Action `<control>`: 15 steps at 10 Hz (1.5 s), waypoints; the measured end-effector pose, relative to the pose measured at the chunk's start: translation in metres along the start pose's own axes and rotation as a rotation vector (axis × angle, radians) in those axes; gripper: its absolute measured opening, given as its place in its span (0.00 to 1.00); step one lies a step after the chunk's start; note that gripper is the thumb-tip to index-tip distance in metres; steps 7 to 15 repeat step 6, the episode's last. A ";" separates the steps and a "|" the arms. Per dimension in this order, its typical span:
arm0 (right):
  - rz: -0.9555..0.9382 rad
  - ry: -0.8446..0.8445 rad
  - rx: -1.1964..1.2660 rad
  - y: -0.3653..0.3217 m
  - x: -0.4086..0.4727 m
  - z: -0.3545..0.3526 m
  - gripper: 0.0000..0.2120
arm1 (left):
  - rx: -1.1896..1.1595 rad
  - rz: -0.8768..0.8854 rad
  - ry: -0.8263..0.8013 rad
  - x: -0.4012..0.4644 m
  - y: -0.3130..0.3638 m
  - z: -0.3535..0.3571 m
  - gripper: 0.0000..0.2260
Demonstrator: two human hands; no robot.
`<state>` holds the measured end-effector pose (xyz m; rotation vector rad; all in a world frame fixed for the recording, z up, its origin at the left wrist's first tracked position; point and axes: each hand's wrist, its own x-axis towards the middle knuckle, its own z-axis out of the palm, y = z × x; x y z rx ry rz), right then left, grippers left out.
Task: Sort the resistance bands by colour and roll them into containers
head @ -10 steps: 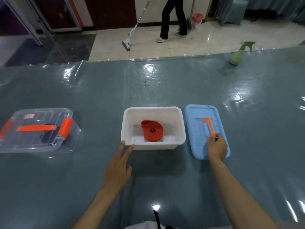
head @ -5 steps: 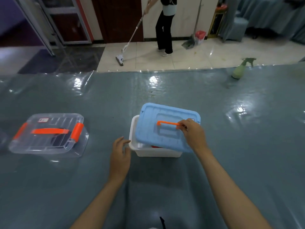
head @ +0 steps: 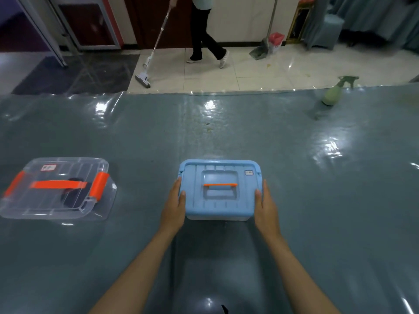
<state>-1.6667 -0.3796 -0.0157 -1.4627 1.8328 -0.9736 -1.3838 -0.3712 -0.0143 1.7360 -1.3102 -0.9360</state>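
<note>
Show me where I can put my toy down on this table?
Bare cover lies between the clear box and the blue-lidded box, and across the wide stretch from that box to the spray bottle. It is crowded beside the blue lid, where the left hand and right hand press.

Both forearms rise from the bottom edge of the frame bare, with no sleeve or cuff over them. The left hand (head: 173, 209) and right hand (head: 266, 210) are bare too, fingers uncovered (no glove, ring or watch shows at either wrist)
</note>
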 end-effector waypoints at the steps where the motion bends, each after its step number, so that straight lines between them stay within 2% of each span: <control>1: 0.082 0.030 0.121 -0.004 -0.001 0.005 0.23 | 0.013 -0.002 0.020 -0.003 0.001 0.003 0.23; 3: 0.152 0.021 0.214 0.000 0.005 0.008 0.22 | 0.101 0.005 0.018 -0.003 -0.002 0.001 0.24; 5: 0.078 -0.068 -0.004 -0.010 0.012 -0.009 0.22 | 0.255 -0.013 -0.048 0.000 0.008 -0.010 0.25; 6: -0.074 -0.022 -0.170 -0.019 0.013 -0.015 0.23 | 0.372 0.021 -0.036 0.004 0.012 -0.037 0.24; 15: -0.074 -0.022 -0.170 -0.019 0.013 -0.015 0.23 | 0.372 0.021 -0.036 0.004 0.012 -0.037 0.24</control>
